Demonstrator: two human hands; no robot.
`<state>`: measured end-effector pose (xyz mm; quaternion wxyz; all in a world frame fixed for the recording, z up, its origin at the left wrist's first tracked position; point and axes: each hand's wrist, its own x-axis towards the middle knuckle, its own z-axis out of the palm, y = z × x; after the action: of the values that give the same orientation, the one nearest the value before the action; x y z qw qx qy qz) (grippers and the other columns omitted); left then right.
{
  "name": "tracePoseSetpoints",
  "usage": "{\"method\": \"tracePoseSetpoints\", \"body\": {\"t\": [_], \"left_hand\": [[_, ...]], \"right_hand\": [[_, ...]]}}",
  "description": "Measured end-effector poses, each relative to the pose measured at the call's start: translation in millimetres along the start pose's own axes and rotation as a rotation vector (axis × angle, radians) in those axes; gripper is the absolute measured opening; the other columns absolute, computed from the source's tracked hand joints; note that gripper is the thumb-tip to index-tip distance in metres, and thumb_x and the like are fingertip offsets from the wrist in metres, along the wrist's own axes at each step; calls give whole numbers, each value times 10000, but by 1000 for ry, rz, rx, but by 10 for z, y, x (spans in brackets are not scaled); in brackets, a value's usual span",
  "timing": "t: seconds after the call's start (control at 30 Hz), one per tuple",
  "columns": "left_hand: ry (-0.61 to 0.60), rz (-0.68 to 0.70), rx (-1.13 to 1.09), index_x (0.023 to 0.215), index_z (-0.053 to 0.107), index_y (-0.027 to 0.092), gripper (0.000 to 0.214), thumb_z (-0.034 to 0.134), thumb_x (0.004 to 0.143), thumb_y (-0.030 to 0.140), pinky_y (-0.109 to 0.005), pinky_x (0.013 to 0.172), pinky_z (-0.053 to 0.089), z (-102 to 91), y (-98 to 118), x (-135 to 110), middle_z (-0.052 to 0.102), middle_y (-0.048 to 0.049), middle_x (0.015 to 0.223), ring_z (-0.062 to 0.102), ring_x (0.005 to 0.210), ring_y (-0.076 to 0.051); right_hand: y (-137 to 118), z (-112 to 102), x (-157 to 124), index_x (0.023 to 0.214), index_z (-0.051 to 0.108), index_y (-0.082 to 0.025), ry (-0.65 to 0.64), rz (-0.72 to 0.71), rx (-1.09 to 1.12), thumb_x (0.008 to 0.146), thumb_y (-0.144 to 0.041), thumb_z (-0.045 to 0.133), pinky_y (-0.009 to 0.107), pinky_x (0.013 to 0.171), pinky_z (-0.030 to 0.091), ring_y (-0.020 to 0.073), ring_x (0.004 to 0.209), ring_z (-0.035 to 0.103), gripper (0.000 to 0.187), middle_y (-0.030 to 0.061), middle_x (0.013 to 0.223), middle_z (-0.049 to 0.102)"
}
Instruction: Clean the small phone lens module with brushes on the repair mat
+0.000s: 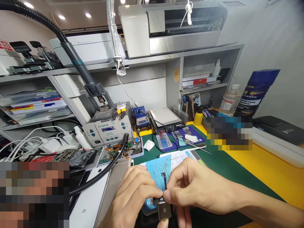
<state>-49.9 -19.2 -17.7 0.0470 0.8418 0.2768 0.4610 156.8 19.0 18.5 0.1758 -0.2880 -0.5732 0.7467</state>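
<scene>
Low in the middle of the head view is a small dark electronic part [164, 209], flat and squarish, with a narrow black flex cable [165, 182] rising from its top. My left hand [134, 198] is closed on the part's left side, a fingertip pressing near its upper edge. My right hand [192, 186] pinches where the cable meets the part, thumb and forefinger together. A fingertip shows under the part's lower end. Fingers hide some of the joint between cable and part. Beneath the hands lies a blue and white packet [154, 166] on the green mat [234, 186].
On the left lie a white phone [89, 196], a thick black hose [102, 175] and a tray of small circuit boards [140, 152]. Behind are a soldering station [109, 128] and a heating plate [165, 117]. Tweezers [198, 147] lie beyond the packet; a spray can [257, 93] stands right.
</scene>
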Motion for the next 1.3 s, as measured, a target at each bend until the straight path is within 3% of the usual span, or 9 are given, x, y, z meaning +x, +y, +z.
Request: {"method": "tracePoseSetpoints", "body": {"t": [0.2, 0.43, 0.8, 1.0, 1.3], "left_hand": [[-47, -60, -57, 1016, 574, 176, 298, 632, 737, 89, -437, 857, 453, -48, 27, 25, 562, -31, 848, 525, 823, -194], [-62, -92, -120, 1019, 570, 187, 331, 655, 715, 87, -411, 829, 446, -57, 20, 28, 562, -24, 847, 516, 811, -190], [-109, -104, -103, 1031, 554, 202, 331, 655, 725, 127, -422, 878, 414, -45, 8, 6, 562, -17, 857, 515, 829, -193], [-112, -127, -181, 998, 545, 212, 267, 629, 758, 129, -378, 782, 404, -38, 20, 26, 557, -20, 843, 496, 817, -193], [-165, -183, -221, 1005, 554, 224, 223, 637, 798, 237, -362, 728, 374, -55, 6, 17, 562, -23, 844, 500, 804, -197]], "right_hand": [[-9, -6, 28, 574, 612, -127, -17, 22, 58, 784, -264, 675, 199, 447, 547, 144, 379, 658, 259, 10, 445, 638], [-11, -31, 45, 603, 727, -89, -35, 32, 99, 727, -179, 645, 187, 436, 551, 162, 414, 692, 174, 43, 473, 673], [28, -10, 48, 530, 644, -135, 26, 80, 86, 630, -100, 588, 166, 409, 533, 160, 405, 692, 119, 22, 453, 674], [40, -16, 63, 551, 702, -104, -3, 63, 97, 717, -179, 647, 163, 404, 531, 147, 396, 685, 190, 33, 465, 678], [45, -2, 57, 525, 596, -136, 17, 78, 98, 744, -326, 771, 159, 383, 530, 147, 373, 673, 338, 15, 434, 651]]}}
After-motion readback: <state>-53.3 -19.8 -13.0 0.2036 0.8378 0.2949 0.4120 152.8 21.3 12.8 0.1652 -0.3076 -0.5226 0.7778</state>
